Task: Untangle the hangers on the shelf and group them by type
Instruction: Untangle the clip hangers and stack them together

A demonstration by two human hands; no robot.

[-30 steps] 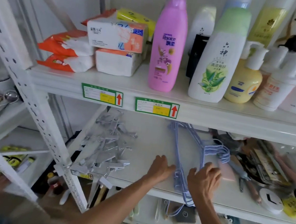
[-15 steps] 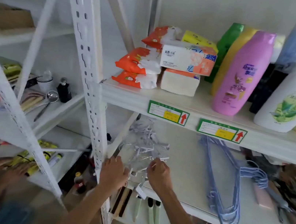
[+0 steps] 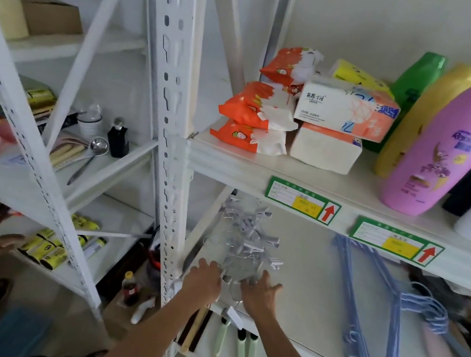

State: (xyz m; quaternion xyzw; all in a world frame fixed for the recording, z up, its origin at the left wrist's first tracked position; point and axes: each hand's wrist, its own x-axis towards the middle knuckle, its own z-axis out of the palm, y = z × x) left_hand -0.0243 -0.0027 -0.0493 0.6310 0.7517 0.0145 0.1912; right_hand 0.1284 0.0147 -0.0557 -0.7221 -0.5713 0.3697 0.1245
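Note:
A tangled pile of grey-white clip hangers (image 3: 244,242) lies at the left end of the lower shelf (image 3: 302,298). My left hand (image 3: 204,280) grips the near end of that pile, fingers curled into it. My right hand (image 3: 258,294) rests on the pile's near right side with the thumb spread out to the right; motion blur hides its fingertips. A flat stack of blue wire hangers (image 3: 372,321) lies to the right on the same shelf, hooks pointing right, apart from both hands.
A white perforated upright (image 3: 171,150) stands just left of my left hand. Tissue packs (image 3: 345,112) and shampoo bottles (image 3: 450,143) fill the shelf above. Tools and clutter (image 3: 467,335) lie at the shelf's right end. Another person's hand (image 3: 1,244) reaches into the left rack.
My view swung left. Both hands left the blue wire hangers, moved left to the clip hanger pile and now sit at its near end.

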